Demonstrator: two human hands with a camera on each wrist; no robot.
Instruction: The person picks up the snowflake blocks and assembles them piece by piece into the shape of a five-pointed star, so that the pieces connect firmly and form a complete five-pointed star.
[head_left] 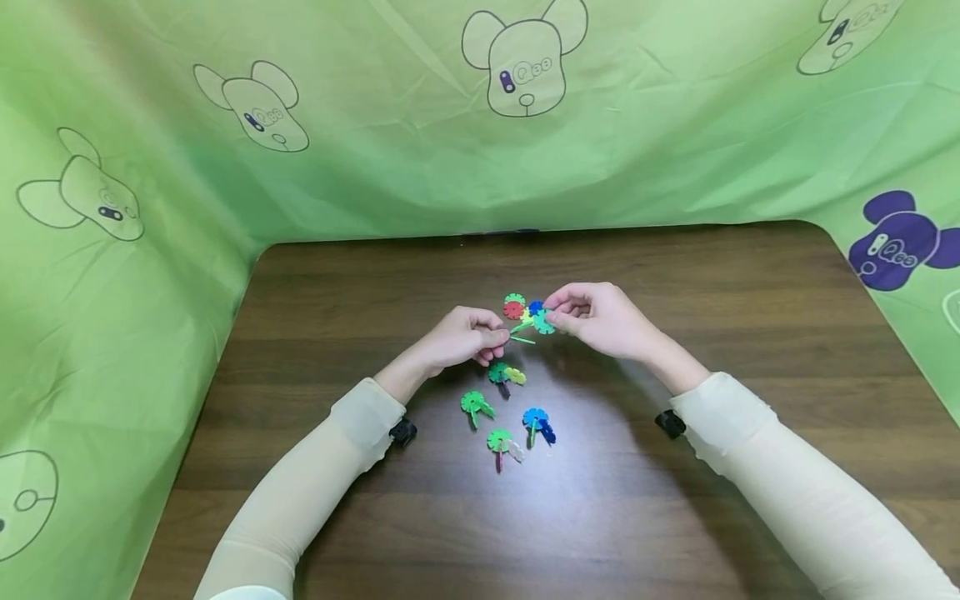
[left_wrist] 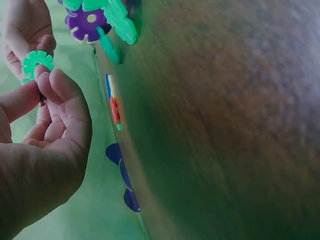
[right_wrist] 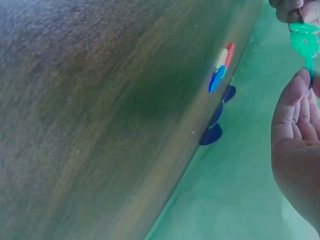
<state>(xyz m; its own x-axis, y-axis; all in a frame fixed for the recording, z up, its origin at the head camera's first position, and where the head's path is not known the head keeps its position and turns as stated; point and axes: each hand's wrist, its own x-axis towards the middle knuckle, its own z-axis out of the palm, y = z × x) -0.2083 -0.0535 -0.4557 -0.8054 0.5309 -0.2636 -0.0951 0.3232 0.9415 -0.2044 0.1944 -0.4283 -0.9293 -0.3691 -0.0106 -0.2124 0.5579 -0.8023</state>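
Pinched by fingers (head_left: 493, 337) of left hand (head_left: 463, 339) and right hand (head_left: 600, 321), from opposite ends: notched discs (head_left: 544, 322), mostly green, aligned crosswise above bench (head_left: 315, 333).

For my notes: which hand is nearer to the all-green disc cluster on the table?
The left hand, just beyond the cluster; the right hand is farther, beyond and rightward.

A: Cropped?
B: Left wrist view: green-and-purple cluster (left_wrist: 120, 22) cut by the top edge. Right wrist view: right hand (right_wrist: 295, 135) runs off the right edge, left hand (right_wrist: 287, 10) off the top.
A: Hidden?
B: Held green disc (left_wrist: 37, 60): lower part behind fingers (left_wrist: 70, 92).
A: Unclear?
B: Tabletop (left_wrist: 225, 125) grain smeared, both wrist views. Head view: slots on small discs (head_left: 498, 440) too small.
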